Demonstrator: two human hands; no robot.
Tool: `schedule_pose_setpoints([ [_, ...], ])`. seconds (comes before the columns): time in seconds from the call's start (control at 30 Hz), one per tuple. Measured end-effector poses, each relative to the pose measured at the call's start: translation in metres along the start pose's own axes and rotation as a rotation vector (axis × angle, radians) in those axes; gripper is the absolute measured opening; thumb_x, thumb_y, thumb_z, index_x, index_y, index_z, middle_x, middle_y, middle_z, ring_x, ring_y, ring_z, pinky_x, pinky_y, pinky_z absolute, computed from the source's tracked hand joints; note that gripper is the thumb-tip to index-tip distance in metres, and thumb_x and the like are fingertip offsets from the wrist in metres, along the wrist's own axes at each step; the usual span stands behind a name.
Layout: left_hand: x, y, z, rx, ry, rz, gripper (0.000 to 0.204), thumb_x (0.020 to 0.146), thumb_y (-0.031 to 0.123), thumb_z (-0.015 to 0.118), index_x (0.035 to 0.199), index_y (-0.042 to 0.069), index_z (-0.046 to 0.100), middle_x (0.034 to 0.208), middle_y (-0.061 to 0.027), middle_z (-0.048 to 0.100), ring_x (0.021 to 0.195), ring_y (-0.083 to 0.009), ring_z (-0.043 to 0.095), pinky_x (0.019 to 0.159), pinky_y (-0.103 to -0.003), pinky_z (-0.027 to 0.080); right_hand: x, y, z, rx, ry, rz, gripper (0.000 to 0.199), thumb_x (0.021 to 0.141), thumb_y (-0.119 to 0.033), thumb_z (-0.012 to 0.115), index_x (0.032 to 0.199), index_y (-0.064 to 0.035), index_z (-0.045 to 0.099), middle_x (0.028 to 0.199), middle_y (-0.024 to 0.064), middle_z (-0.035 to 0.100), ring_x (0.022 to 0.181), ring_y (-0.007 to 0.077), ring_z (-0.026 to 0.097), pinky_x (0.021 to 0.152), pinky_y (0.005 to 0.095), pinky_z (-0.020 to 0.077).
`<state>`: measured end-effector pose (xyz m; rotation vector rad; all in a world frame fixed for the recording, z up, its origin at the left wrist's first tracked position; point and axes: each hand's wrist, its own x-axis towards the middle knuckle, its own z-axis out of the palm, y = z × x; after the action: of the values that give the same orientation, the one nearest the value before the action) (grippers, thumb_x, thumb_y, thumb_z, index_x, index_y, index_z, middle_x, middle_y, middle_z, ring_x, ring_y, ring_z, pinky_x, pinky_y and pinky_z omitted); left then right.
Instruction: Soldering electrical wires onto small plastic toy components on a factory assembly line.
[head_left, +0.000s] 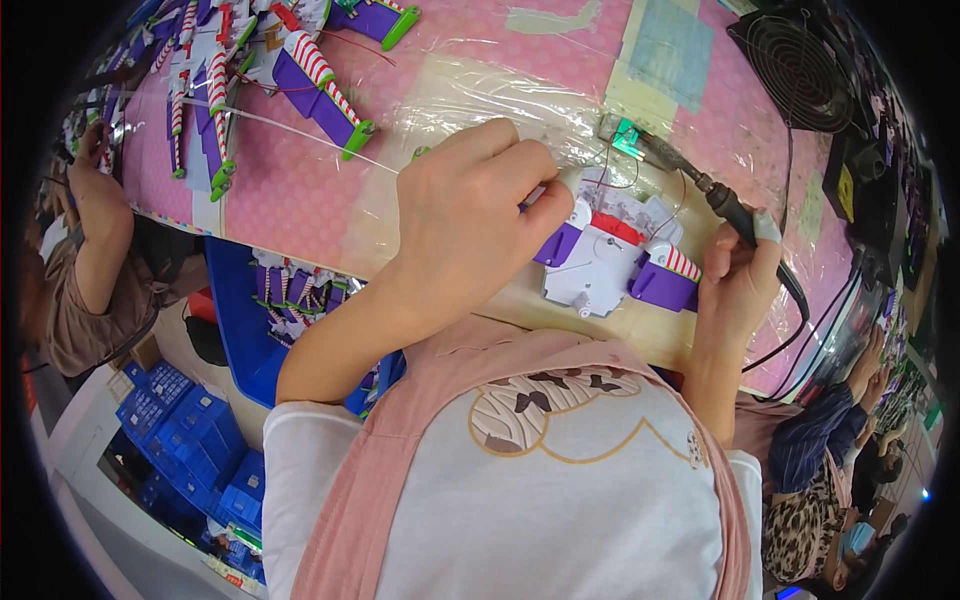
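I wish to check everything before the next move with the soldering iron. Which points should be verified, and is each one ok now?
1. Soldering iron gripped by its handle in the right hand: ok.
2. Left hand clear of the iron's metal shaft: ok, a gap shows.
3. Black cable away from the white and purple toy part: ok.
4. Iron touching the green circuit board: cannot tell.
5. Black fan running: cannot tell.

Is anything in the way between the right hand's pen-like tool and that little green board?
Nothing visible blocks it: the right hand holds the soldering iron, its tip end close to the green board. The left hand is off to the left.
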<state>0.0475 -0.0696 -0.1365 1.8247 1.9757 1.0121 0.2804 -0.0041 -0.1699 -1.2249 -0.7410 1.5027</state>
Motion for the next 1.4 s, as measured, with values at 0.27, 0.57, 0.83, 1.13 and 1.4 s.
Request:
schedule_pose_setpoints([
  [0.27, -0.001, -0.004, 0.001, -0.012, -0.035, -0.042, 0.006, 0.064, 0.000, 0.066, 0.068, 0.001, 0.061, 0.062, -0.0064, 0.053, 0.052, -0.0168, 0.052, 0.047, -0.028, 0.038, -0.003, 0.001, 0.004, -0.072, 0.025, 0.009, 0.024, 0.090, -0.020, 0.054, 0.085, 0.0029, 0.057, 0.058, 0.0056, 0.052, 0.040, 0.0083, 0.038, 0.038, 0.0214, 0.0272],
  [0.57, 0.000, 0.002, -0.006, -0.058, -0.065, -0.073, 0.006, 0.064, 0.001, 0.066, 0.067, 0.001, 0.061, 0.062, -0.0071, 0.053, 0.053, -0.0181, 0.052, 0.048, -0.029, 0.039, -0.002, -0.002, 0.002, 0.043, 0.006, 0.055, 0.021, 0.089, -0.019, 0.052, 0.081, 0.0000, 0.056, 0.054, 0.0039, 0.047, 0.039, 0.0082, 0.034, 0.038, 0.0226, 0.0243],
  [0.83, 0.003, 0.003, -0.005, -0.030, -0.115, -0.099, 0.006, 0.064, 0.003, 0.066, 0.066, 0.001, 0.060, 0.062, -0.0077, 0.053, 0.055, -0.0199, 0.053, 0.050, -0.030, 0.040, 0.001, -0.003, 0.002, -0.044, -0.009, 0.068, 0.020, 0.089, -0.019, 0.052, 0.079, -0.0020, 0.053, 0.054, 0.0046, 0.049, 0.038, 0.0083, 0.034, 0.038, 0.0227, 0.0253],
  [1.13, 0.009, 0.002, -0.015, -0.053, -0.114, -0.044, 0.009, 0.070, 0.007, 0.066, 0.066, 0.002, 0.059, 0.063, -0.0082, 0.055, 0.053, -0.0224, 0.054, 0.048, -0.033, 0.040, -0.002, -0.013, -0.005, 0.166, 0.006, 0.061, 0.023, 0.090, -0.022, 0.050, 0.080, -0.0021, 0.055, 0.053, 0.0043, 0.048, 0.037, 0.0090, 0.034, 0.036, 0.0223, 0.0261],
  [1.4, 0.033, 0.018, -0.010, -0.034, -0.233, -0.006, 0.021, 0.081, 0.014, 0.059, 0.096, 0.004, 0.049, 0.061, -0.0150, 0.056, 0.054, -0.0367, 0.057, 0.049, -0.043, 0.043, 0.095, -0.140, -0.139, -1.071, 0.603, -0.989, 0.013, 0.085, -0.014, 0.060, 0.081, -0.0025, 0.061, 0.063, 0.0051, 0.057, 0.052, 0.0118, 0.052, 0.045, 0.0243, 0.0385],
])
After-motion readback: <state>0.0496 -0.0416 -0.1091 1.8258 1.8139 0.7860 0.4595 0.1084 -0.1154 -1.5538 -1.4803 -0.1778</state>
